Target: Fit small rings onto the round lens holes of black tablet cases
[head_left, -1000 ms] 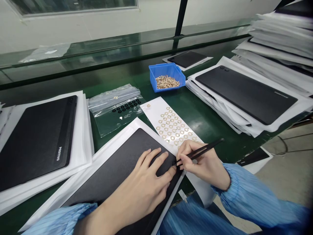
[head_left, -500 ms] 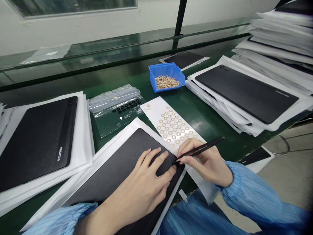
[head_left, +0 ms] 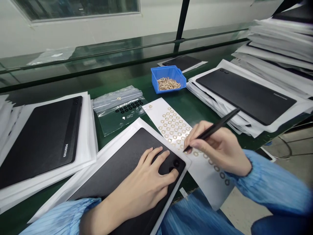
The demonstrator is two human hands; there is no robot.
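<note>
Found: black tablet [head_left: 122,169] flat on white wrapping sheet [head_left: 122,139] at near side of green bench [head_left: 194,109]. Observed left grip [head_left: 146,186] laid across tablet, fingers splayed, nothing grasped, one digit touching or just beside camera lenses [head_left: 176,163]. Observed right grip [head_left: 220,147] closed around black tweezers [head_left: 215,128], tips near tablet's lens corner; spread of tips not readable.

Noted overhang of ring-dotted paper [head_left: 207,189] past chipped front edge. Noted little room leftward, with left stack [head_left: 44,137] right against the wrapping. Clear green strip found between ring-dotted paper and right stack [head_left: 244,94]. Recorded beyond: plastic bag [head_left: 107,102] with black rings, blue bin [head_left: 154,81] of tan rings, tall stack [head_left: 276,49] far right, pale wall [head_left: 158,26] with window [head_left: 80,9], and grey floor [head_left: 242,212] below.
</note>
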